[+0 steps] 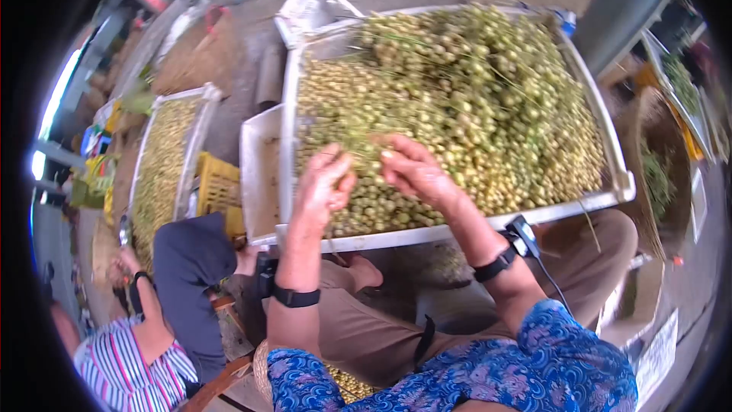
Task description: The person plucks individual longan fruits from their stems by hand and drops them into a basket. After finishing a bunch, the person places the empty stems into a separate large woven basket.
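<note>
A large white tray [362, 242] is filled with small round yellow-green fruits [473, 107], some loose and some in bunches with thin stems. Over its near left part, my left hand [328, 181] is closed, fingertips pinched together on something too small to name. Close to its right, my right hand [415, 170] is also closed, thumb against the fingers, with thin greenish stems blurred between the two hands. Loose fruits lie beneath both hands. The bunches are heaped in the upper right of the tray.
At the left, a co-worker in a striped shirt [137, 362] sits by a second tray of fruits [194, 133]. A yellow crate [217, 187] stands between the trays. A woven basket [637, 175] with green stems is at the right. White cloth [314, 4] lies behind the tray's left corner.
</note>
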Tool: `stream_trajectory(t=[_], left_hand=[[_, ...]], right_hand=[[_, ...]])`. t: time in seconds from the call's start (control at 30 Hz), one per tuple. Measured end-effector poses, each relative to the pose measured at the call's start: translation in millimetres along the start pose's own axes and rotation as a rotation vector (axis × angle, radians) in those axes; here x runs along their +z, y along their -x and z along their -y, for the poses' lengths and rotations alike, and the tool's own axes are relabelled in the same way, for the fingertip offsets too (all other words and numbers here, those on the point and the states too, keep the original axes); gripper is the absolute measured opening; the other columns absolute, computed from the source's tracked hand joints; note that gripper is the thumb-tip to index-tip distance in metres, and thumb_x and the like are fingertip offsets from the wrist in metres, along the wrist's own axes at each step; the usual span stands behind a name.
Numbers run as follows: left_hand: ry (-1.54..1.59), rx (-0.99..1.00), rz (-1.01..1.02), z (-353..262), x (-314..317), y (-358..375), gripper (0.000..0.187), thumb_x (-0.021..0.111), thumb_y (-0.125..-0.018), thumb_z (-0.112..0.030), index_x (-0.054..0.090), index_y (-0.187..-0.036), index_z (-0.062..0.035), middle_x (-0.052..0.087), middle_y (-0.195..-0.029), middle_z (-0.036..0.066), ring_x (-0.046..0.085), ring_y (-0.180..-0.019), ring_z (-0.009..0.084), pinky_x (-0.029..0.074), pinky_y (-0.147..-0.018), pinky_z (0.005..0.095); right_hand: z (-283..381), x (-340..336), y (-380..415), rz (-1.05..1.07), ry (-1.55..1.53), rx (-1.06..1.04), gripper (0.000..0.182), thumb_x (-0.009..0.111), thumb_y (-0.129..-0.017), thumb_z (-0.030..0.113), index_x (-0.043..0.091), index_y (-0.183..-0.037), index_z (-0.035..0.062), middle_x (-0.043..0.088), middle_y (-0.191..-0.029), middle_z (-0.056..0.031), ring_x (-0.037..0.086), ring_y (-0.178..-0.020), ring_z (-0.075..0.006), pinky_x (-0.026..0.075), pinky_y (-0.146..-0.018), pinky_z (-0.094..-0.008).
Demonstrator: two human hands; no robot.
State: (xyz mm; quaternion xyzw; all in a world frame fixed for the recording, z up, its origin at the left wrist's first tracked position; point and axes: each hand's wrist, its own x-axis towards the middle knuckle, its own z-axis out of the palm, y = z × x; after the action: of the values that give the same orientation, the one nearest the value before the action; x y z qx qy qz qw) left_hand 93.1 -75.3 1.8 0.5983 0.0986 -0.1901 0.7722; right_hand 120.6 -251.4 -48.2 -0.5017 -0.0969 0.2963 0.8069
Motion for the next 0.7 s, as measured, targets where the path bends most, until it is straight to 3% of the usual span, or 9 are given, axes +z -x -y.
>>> stream_trajectory(t=[0.07,0.1,0.13,0.17,0.33,0.43,0.53,0.6,0.7], left_hand=[[0.011,-0.017,-0.159,10,5,-1,0.020,0.052,-0.082,-0.018,0.045,-0.099,-0.0102,0.043,-0.062,-0.002,0.039,-0.045,0.0039,0.025,-0.031,0.0146],[0.021,-0.041,-0.064,22,-7,-4,0.019,0.054,-0.080,-0.018,0.047,-0.095,-0.0088,0.044,-0.069,-0.001,0.043,-0.054,0.0049,0.028,-0.033,0.0154],[-0.183,0.210,0.045,36,-17,-17,0.015,0.055,-0.078,-0.018,0.049,-0.089,-0.0087,0.044,-0.069,0.000,0.044,-0.054,0.0046,0.027,-0.033,0.0166],[-0.079,0.121,0.074,29,-12,-14,0.015,0.055,-0.078,-0.020,0.048,-0.086,-0.0087,0.041,-0.062,-0.002,0.040,-0.048,0.0043,0.025,-0.032,0.0177],[0.020,0.057,0.030,14,0,-5,0.025,0.049,-0.081,-0.024,0.044,-0.098,-0.0058,0.035,-0.050,-0.004,0.027,-0.036,0.0037,0.017,-0.030,0.0196],[-0.052,0.139,-0.025,7,4,7,0.019,0.047,-0.080,-0.023,0.046,-0.087,-0.0049,0.034,-0.051,-0.003,0.025,-0.037,0.0043,0.019,-0.032,0.0211],[-0.184,0.308,-0.008,34,10,-24,0.033,0.047,-0.079,-0.020,0.047,-0.102,0.0035,0.035,-0.052,-0.003,0.030,-0.040,0.0052,0.021,-0.034,0.0232],[-0.232,0.271,-0.045,40,14,-32,0.038,0.047,-0.079,-0.019,0.043,-0.109,0.0051,0.035,-0.052,-0.003,0.031,-0.041,0.0056,0.021,-0.034,0.0237],[-0.210,0.177,-0.030,8,28,-7,0.048,0.048,-0.079,-0.018,0.035,-0.118,0.0068,0.034,-0.052,-0.003,0.031,-0.041,0.0060,0.022,-0.035,0.0240]], right_hand=[[-16,-7,-4,-0.309,0.102,0.259,0.030,0.049,-0.085,0.017,0.047,-0.114,0.0104,0.046,-0.056,0.0054,0.033,-0.037,-0.0017,0.021,-0.031,-0.0157],[-17,-17,0,-0.139,0.226,0.134,0.022,0.052,-0.083,0.025,0.054,-0.098,0.0084,0.048,-0.062,0.0048,0.043,-0.051,-0.0023,0.033,-0.042,-0.0157],[-18,-14,-1,-0.200,0.101,0.135,0.017,0.053,-0.083,0.019,0.052,-0.097,0.0099,0.048,-0.061,0.0042,0.042,-0.047,-0.0030,0.030,-0.037,-0.0150],[-29,-23,-1,-0.322,0.000,0.183,0.019,0.052,-0.082,0.013,0.049,-0.101,0.0100,0.048,-0.059,0.0033,0.040,-0.042,-0.0035,0.025,-0.032,-0.0145],[-21,-35,-5,0.117,-0.373,-0.067,0.035,0.055,-0.079,0.015,0.044,-0.111,0.0092,0.043,-0.054,-0.0005,0.034,-0.035,-0.0063,0.026,-0.027,-0.0172],[-19,-16,1,-0.145,-0.405,0.047,0.030,0.056,-0.080,0.020,0.045,-0.106,0.0110,0.043,-0.053,-0.0004,0.034,-0.034,-0.0069,0.025,-0.026,-0.0167],[-55,-62,-18,-0.231,-0.086,-0.074,0.029,0.051,-0.082,0.021,0.043,-0.108,0.0091,0.041,-0.055,0.0027,0.032,-0.034,-0.0049,0.023,-0.025,-0.0171],[-63,-78,-26,-0.514,-0.440,-0.010,0.013,0.048,-0.083,0.022,0.047,-0.086,0.0086,0.040,-0.053,0.0025,0.032,-0.034,-0.0048,0.023,-0.026,-0.0173],[-68,-109,-22,0.076,-0.744,0.032,0.012,0.049,-0.083,0.021,0.046,-0.079,0.0105,0.042,-0.055,0.0022,0.032,-0.036,-0.0058,0.025,-0.029,-0.0183]])
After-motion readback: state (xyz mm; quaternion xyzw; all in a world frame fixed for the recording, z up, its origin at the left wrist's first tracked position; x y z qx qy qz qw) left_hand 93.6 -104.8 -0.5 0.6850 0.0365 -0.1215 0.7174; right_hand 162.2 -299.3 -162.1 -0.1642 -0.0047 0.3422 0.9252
